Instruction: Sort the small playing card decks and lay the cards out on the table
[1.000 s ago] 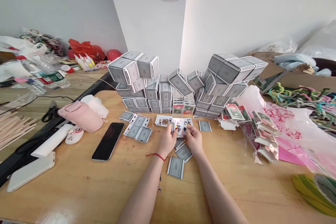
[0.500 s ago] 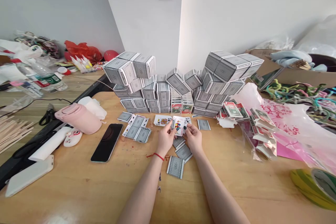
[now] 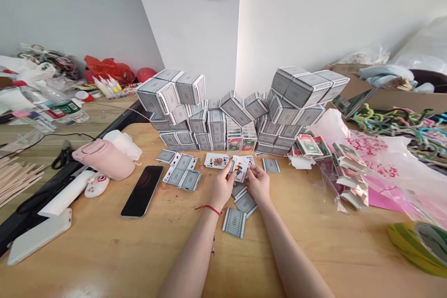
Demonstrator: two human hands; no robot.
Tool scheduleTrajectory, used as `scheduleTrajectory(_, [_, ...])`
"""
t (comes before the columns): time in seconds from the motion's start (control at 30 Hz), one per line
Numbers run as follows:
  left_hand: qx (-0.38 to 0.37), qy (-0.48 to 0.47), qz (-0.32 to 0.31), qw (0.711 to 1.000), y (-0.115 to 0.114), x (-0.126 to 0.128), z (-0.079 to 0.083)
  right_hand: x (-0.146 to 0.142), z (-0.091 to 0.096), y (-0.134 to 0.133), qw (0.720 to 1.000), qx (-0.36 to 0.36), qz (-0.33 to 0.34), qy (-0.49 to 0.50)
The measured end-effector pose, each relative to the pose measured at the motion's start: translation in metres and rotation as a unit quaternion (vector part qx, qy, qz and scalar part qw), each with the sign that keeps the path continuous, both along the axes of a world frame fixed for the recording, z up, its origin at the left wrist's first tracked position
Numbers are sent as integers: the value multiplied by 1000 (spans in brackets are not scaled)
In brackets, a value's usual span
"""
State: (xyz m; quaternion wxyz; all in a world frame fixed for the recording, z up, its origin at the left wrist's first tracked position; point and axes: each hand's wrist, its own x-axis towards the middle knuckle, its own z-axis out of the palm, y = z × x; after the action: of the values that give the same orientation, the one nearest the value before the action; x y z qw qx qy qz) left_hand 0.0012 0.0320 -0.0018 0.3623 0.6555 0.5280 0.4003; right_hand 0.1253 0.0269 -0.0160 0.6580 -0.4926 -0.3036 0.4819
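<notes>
Both my left hand and my right hand hold a small fanned bunch of playing cards by its lower edge, with the coloured faces upward. Just left of them, a face-up court card lies on the wooden table. Several loose cards with grey patterned backs lie further left. More grey-backed cards sit below my hands, and a single one lies nearest me. Another lies to the right.
Stacked grey card boxes form a high wall along the far table edge. A black phone and a pink bottle stand left. Plastic bags with red-printed card packs lie right, beside a roll of tape.
The cards in my hands have shifted from a nearly upright bunch to a tilted, wider fan. The whole view has drifted slightly left as my head turned.
</notes>
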Motion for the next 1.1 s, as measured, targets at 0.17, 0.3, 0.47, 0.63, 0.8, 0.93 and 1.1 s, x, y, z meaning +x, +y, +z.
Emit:
scheduleTrajectory(0.17, [-55, -75, 20, 995, 2, 1, -3, -2, 6, -2, 999, -6, 23, 39])
scheduleTrajectory(0.3, [-78, -110, 1, 991, 3, 2, 0, -1, 7, -2, 998, -6, 41, 51])
scheduleTrajectory(0.47, [-69, -130, -39, 988, 1, 2, 3, 3, 4, -1, 999, -8, 14, 36])
scheduleTrajectory(0.63, [10, -111, 19, 994, 4, -3, 2, 2, 3, -2, 999, -4, 24, 34])
scheduleTrajectory(0.8, [42, -72, 61, 995, 8, -6, 0, 0, -3, 0, 999, -6, 49, 1])
scheduleTrajectory(0.93, [59, -37, 78, 994, 7, -5, 0, 0, -8, 1, 996, 9, 72, -45])
scheduleTrajectory(1.1, [74, 15, 30, 997, 3, -4, -1, 4, -7, -1, 985, 15, 38, -165])
